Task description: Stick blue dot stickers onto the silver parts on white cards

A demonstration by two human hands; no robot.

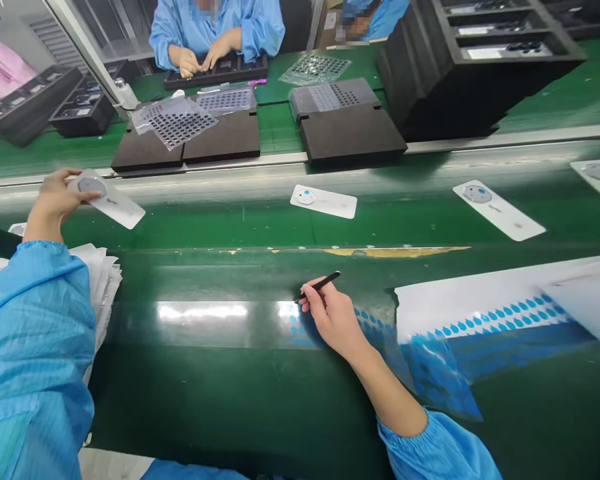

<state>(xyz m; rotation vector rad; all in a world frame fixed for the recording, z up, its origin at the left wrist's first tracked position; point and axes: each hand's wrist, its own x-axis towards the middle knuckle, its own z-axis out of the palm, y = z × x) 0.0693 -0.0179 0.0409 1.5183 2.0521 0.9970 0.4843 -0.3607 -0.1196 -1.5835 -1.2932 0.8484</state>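
Note:
At the far left, my left hand (55, 200) grips the end of a white rectangular panel (123, 208) with a round part on it, over the conveyor side of the bench. My right hand (333, 313) is closed round dark tweezers (327, 281) near the middle of the green work surface. The tweezers' lower tip is by a clear sheet of blue round stickers (300, 330), partly hidden by the hand. To the right, more blue dots (500, 313) lie along a white backing sheet (445, 297), with blue film (445, 377) folded below.
Similar white panels (330, 203) (505, 212) lie along the green belt (405, 223). Beyond the rail stand dark foam blocks (353, 137), dotted sheets (180, 120) and stacked black trays (445, 80). A co-worker's hands (203, 61) are over a black tray. White papers (103, 280) lie at left.

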